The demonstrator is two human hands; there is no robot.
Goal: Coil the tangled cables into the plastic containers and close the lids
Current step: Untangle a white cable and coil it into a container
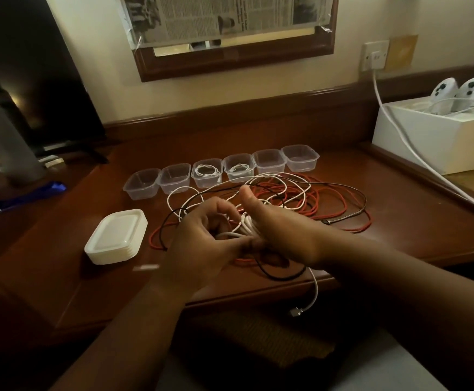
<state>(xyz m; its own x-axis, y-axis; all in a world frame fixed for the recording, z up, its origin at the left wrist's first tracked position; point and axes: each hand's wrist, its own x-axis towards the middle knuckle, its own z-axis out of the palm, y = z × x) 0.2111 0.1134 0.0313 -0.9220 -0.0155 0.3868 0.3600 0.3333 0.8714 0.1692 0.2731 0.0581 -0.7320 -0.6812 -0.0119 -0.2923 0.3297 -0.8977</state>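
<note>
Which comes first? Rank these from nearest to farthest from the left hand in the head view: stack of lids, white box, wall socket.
Measured from the left hand, which holds the white cable:
1. Stack of lids, just to its left on the desk.
2. White box, far right, at the desk's back corner.
3. Wall socket, up on the wall behind the box.

Six clear containers [221,172] line the surface's back; two hold white coils. Tangled red, white, black cables [300,198] sprawl mid-surface; stacked lids [116,236] sit left
</note>
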